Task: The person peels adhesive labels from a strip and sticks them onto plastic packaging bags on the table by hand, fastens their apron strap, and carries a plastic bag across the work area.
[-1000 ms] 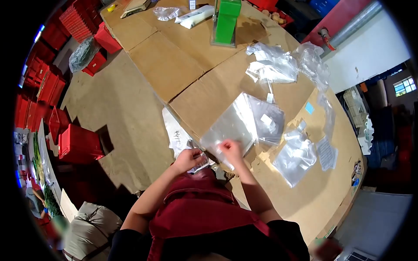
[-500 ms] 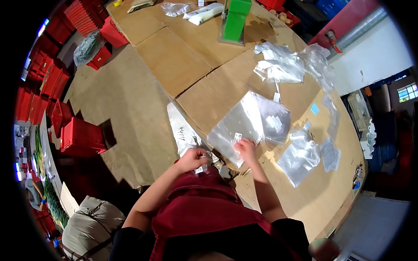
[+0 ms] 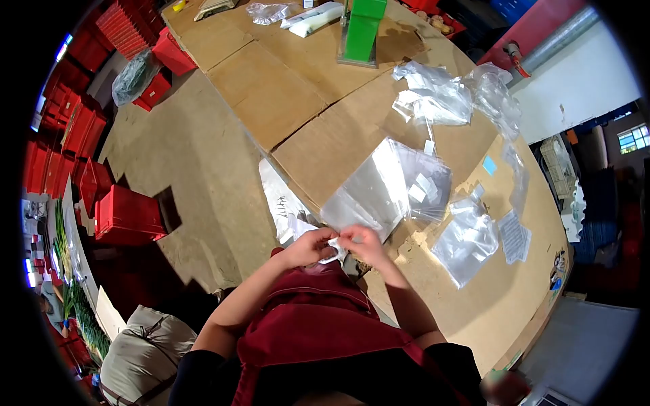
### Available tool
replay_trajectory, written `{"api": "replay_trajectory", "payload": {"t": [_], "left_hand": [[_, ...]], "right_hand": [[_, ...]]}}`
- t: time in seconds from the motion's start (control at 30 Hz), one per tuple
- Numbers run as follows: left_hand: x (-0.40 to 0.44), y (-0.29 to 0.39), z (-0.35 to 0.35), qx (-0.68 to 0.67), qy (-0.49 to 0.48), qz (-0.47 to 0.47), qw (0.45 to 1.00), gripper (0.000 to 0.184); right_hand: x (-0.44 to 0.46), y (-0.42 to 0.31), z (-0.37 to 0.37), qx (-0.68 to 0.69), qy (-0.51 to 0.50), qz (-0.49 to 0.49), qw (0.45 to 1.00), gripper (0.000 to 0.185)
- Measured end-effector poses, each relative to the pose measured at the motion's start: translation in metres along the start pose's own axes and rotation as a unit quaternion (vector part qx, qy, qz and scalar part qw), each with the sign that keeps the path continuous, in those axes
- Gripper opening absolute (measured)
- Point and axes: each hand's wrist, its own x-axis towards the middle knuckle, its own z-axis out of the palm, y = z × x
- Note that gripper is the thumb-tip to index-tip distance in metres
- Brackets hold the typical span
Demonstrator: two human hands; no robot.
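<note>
My left hand is closed around a small crumpled white strip, apparently of labels, just above my red apron. My right hand meets it from the right, its thumb and forefinger pinched at the strip's upper end. Partly hidden fingers keep the strip's full shape from view. Beyond my right hand, a fanned pile of clear plastic sleeves lies at the near edge of the cardboard-covered table. White slips rest on the pile's right part. Below the table edge hangs a white bag with handwriting.
Crumpled clear plastic and another clear bag lie to the right, near a printed sheet. A green stand rises at the back. Red crates stand on the floor at left, and a person is far left.
My right hand has moved left and down from the top sleeve to meet my left hand at the strip. The printed label that showed on that sleeve is no longer visible there.
</note>
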Motion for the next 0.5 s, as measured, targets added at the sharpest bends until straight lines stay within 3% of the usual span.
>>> {"api": "replay_trajectory", "payload": {"t": [0.03, 0.07, 0.1, 0.13, 0.2, 0.27, 0.33, 0.4, 0.5], "left_hand": [[0.003, -0.011, -0.001, 0.040, -0.006, 0.044, 0.998, 0.021], [0.005, -0.020, -0.003, 0.080, -0.009, 0.089, 0.993, 0.019], [0.002, -0.013, -0.006, 0.086, -0.008, -0.003, 0.996, 0.014], [0.000, -0.015, -0.008, 0.086, -0.008, -0.005, 0.996, 0.014], [-0.001, -0.019, -0.012, 0.066, 0.001, -0.024, 0.997, 0.012], [-0.003, -0.018, -0.012, 0.043, 0.009, -0.046, 0.998, 0.013], [0.000, -0.016, -0.010, 0.032, 0.007, -0.009, 0.999, 0.013], [0.001, -0.016, -0.010, 0.025, 0.008, 0.009, 1.000, 0.014], [0.002, -0.018, -0.012, 0.073, 0.005, 0.011, 0.997, 0.013]], "right_hand": [[-0.002, -0.009, 0.008, 0.103, -0.064, 0.090, 0.989, 0.009], [0.001, -0.006, 0.007, 0.102, -0.066, 0.088, 0.989, 0.009], [0.005, -0.004, 0.006, 0.132, -0.035, 0.101, 0.985, 0.011], [0.009, -0.003, 0.005, 0.162, -0.003, 0.115, 0.980, 0.014], [0.018, 0.000, -0.009, 0.154, 0.034, 0.112, 0.981, 0.014], [0.024, 0.007, -0.015, 0.044, 0.054, 0.048, 0.996, 0.012], [0.014, -0.004, 0.000, 0.036, -0.011, 0.047, 0.998, 0.011], [0.005, -0.014, 0.013, 0.048, -0.089, 0.112, 0.989, 0.009], [0.009, 0.001, 0.014, 0.068, -0.073, 0.124, 0.987, 0.013]]}}
